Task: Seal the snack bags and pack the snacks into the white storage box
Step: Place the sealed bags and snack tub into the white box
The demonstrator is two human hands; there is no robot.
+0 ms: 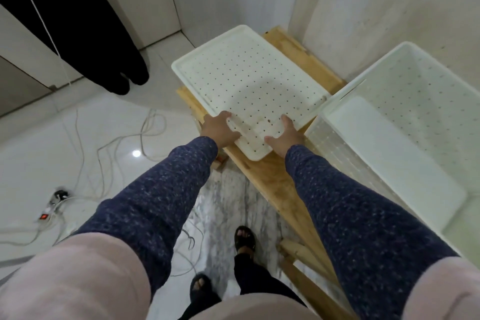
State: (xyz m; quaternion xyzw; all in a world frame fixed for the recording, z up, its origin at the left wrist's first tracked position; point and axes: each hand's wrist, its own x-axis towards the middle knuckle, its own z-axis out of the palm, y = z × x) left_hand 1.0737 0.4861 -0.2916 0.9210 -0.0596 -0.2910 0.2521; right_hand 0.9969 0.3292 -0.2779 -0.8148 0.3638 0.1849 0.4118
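On the wooden counter [272,176] in a white-tiled corner, we see the white storage box [405,138] standing at the right, its mouth open to us. Its walls are dotted with small holes, its floor is smooth, and nothing shows inside it. Just beside it, to the left, lies the white lid [246,86], a flat perforated panel with a raised rim and rounded corners, turned at an angle so that its right corner touches or nearly touches the box's left wall.

We hold the lid at its near end with both hands. The left hand [220,130] grips the left edge, thumb lying on top of the panel and fingers curled round the rim. The right hand [285,135] rests on the near right part, fingers stretched forward over the surface and thumb spread toward the corner; whether it curls under the rim we cannot tell. Both arms wear dark blue speckled sleeves [161,202].

The lid's left side overhangs the counter's left edge, and its far end reaches toward the back wall. A strip of bare wood runs along the near side of the counter in front of the box. Below, the tiled floor [39,150] carries loose white cables [109,143] and a power strip [49,213] at the left, and our sandalled feet [244,239] stand on a marbled patch.
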